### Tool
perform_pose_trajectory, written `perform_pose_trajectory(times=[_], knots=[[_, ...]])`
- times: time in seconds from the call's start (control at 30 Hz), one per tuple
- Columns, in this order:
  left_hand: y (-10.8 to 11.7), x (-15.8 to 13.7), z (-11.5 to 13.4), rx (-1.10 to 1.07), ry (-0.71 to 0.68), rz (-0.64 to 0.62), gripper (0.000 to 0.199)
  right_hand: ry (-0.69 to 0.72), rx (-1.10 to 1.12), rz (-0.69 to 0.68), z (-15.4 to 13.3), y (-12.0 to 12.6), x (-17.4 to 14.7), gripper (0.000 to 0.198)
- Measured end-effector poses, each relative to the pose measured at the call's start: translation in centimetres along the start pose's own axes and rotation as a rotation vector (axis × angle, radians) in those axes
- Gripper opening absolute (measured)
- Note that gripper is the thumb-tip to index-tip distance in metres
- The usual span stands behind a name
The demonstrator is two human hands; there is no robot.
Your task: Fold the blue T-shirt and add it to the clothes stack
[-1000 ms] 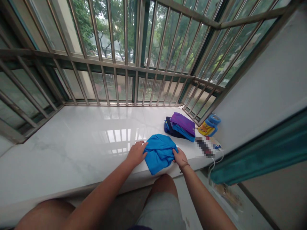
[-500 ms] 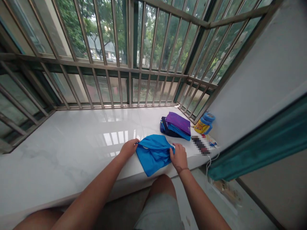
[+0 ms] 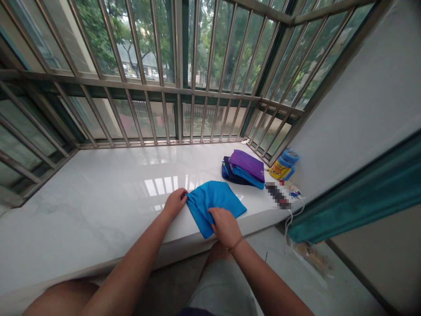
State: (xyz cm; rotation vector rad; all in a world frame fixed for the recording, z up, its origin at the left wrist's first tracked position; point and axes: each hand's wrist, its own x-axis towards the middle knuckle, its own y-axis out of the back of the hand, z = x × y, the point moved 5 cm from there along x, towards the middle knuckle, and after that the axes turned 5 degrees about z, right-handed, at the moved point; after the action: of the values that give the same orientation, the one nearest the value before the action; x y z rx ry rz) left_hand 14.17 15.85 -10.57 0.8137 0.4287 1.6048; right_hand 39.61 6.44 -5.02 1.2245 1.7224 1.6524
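Both hands rest on a bright blue cloth garment [image 3: 212, 202] lying folded flat at the near edge of a glossy white marble sill [image 3: 98, 197]. Left hand [image 3: 176, 202]: fingers curled at the garment's left corner, apparently pinching the fabric edge against the stone, though the grip itself is partly hidden beneath the knuckles. Right hand [image 3: 225, 226]: palm down, fingers spread and flat, pressing the garment's near right portion; it grips nothing. A thin cord bracelet [image 3: 237, 244] circles the right wrist.

Progress, as judged from the layout: the garment already forms a compact, roughly triangular packet with smooth upper faces, which suggests that folding is well advanced and that flattening is the step in hand. Its near tip slightly overhangs the sill edge. A stack of folded garments, purple over blue over dark navy [image 3: 245, 169], sits well apart to the right rear, near the metal window bars [image 3: 177, 87]; the blue garment has not yet joined it.

Beyond the stack stands a yellow-and-blue plastic container [image 3: 283, 166] close to the white wall [image 3: 362, 96]. Small items, blurred, lie beside a white cable [image 3: 291, 219] at the sill's right end. A teal curtain [image 3: 362, 202] hangs at right.
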Motion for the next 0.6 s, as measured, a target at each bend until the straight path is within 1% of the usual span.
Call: perform_pose_trajectory(times=[0.07, 0.13, 0.17, 0.23, 0.33, 0.4, 0.47, 0.53, 0.6], knots=[[0.1, 0.1, -0.3, -0.010, 0.018, 0.017, 0.015, 0.086, -0.025, -0.025, -2.2, -1.0, -1.2, 0.044], [0.2, 0.1, -0.5, -0.020, 0.031, 0.030, 0.015, 0.121, -0.046, -0.022, -3.1, -1.8, -2.1, 0.045], [0.3, 0.2, -0.5, -0.025, 0.034, 0.034, 0.015, 0.114, -0.050, -0.011, -3.0, -2.0, -2.5, 0.047], [0.3, 0.2, -0.6, -0.034, 0.035, 0.035, 0.017, 0.057, -0.042, 0.021, -1.9, -2.2, -2.9, 0.054], [0.3, 0.3, -0.6, -0.046, 0.018, 0.027, 0.027, -0.015, 0.006, 0.077, 0.1, -1.6, -3.1, 0.061], [0.1, 0.5, -0.6, -0.057, -0.003, 0.023, 0.035, 0.006, 0.024, 0.110, 0.8, -1.0, -3.2, 0.056], [0.0, 0.6, -0.7, -0.067, -0.019, 0.022, 0.038, 0.084, 0.010, 0.105, 0.7, -0.6, -3.3, 0.049], [-0.1, 0.6, -0.8, -0.073, -0.023, 0.026, 0.038, 0.163, -0.021, 0.056, 0.2, -0.6, -3.5, 0.038], [-0.2, 0.6, -0.9, -0.073, -0.020, 0.032, 0.038, 0.193, -0.049, 0.006, -0.3, -0.9, -3.8, 0.022]])
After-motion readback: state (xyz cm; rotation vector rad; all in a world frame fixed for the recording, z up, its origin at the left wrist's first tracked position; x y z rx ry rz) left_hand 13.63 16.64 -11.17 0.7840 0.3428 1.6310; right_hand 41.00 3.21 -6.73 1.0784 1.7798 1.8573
